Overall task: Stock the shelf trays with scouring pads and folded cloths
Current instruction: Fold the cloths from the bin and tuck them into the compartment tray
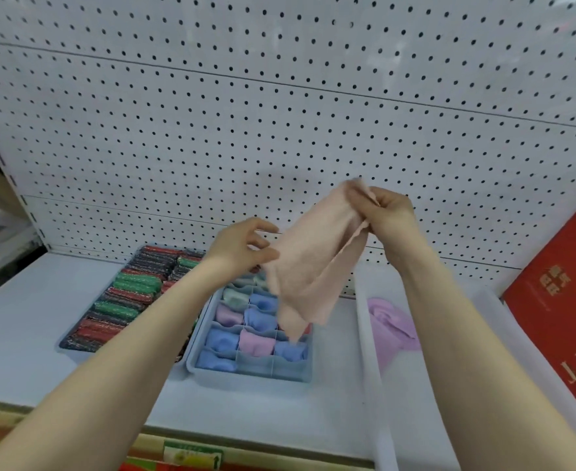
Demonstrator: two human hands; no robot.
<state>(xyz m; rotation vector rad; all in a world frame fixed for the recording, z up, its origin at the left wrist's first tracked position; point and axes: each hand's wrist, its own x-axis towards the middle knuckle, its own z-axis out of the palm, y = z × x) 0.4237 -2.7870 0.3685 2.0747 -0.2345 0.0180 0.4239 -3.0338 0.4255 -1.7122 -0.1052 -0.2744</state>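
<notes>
A peach cloth (313,266) hangs in the air above the shelf, held between both hands. My right hand (386,212) pinches its upper corner. My left hand (245,244) grips its left edge with thumb and fingers. Below it stands a blue divided tray (208,372) whose compartments hold rolled blue, pink and pale green cloths (257,317); the front compartments look bare. To its left a tray of red, green and black scouring pads (123,300) lies packed in rows, partly hidden by my left forearm.
A clear plastic bin (369,362) at the right holds a loose lilac cloth (391,324). A red box with gold lettering (565,311) leans at the far right. White pegboard (279,113) backs the white shelf (18,317). A price label strip (191,455) runs along the front edge.
</notes>
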